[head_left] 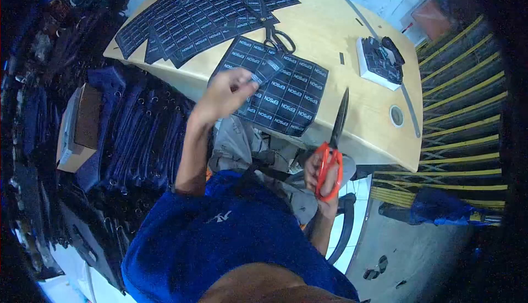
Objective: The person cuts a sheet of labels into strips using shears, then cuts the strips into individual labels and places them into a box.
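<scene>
My left hand (226,93) is closed on a small dark printed piece (268,71) over a dark sheet (286,91) with a grid and repeated EPSON lettering. The sheet lies at the table's near edge. In my right hand (323,174), below that edge, are orange-handled scissors (330,172), their blades pointing up and away from me. Their blades look nearly together. A second pair of scissors, black-handled (279,39), rests at the sheet's far edge.
More printed dark sheets (192,22) overlap at the table's far left. To the right sit a white box (379,66) with dark pieces on it and a tape roll (396,116). A metal ruler (410,110) lies along the right edge of the table (374,138). Dark bundles (143,138) hang at left.
</scene>
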Motion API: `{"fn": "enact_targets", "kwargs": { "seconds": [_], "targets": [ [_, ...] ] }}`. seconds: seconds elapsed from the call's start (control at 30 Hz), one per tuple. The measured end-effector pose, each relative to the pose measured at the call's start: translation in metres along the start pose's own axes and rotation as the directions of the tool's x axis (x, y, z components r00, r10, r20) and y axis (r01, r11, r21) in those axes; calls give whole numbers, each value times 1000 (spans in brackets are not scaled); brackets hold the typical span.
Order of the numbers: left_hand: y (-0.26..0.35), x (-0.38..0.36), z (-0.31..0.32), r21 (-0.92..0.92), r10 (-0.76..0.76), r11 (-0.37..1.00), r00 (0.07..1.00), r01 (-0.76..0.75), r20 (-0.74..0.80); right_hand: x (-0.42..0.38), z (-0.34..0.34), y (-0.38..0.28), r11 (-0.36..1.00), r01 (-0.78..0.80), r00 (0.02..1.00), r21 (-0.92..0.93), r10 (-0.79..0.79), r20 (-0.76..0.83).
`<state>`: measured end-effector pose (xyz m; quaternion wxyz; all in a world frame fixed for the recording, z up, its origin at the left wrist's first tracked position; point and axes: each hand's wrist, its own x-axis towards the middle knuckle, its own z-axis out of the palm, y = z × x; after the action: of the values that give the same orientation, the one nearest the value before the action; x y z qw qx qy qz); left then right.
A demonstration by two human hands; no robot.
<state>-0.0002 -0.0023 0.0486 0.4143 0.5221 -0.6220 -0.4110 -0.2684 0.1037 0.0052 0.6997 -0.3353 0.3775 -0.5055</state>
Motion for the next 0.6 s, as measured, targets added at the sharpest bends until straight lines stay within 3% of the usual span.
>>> {"fn": "enact_targets", "kwargs": {
  "seconds": [0.03,0.1,0.13,0.17,0.2,0.23,0.3,0.6],
  "targets": [
    [11,-8,4,55,-86,995,995,83,46,10,10,-1,995,76,997,-66,-75,17],
    [27,-24,21,-48,10,999,997,-7,74,28,33,-4,968,207,978,-139,-208,13],
    [33,-30,28,-7,46,999,996,-45,81,38,45,-7,953,263,963,-152,-268,-10],
    [39,-35,34,30,83,996,992,-86,93,45,55,-7,952,268,960,-148,-277,-40],
    [45,-38,39,60,188,979,978,-194,91,52,64,-7,928,367,928,-66,-370,-47],
    [50,-41,43,52,193,978,974,-201,119,56,70,-8,887,462,885,11,-461,-58],
    [58,-47,47,234,256,937,966,-258,38,56,76,-14,888,453,880,-75,-459,-121],
    [52,-50,41,263,310,909,946,-323,92,52,75,-19,850,412,860,-327,-482,-169]
  ]
}}
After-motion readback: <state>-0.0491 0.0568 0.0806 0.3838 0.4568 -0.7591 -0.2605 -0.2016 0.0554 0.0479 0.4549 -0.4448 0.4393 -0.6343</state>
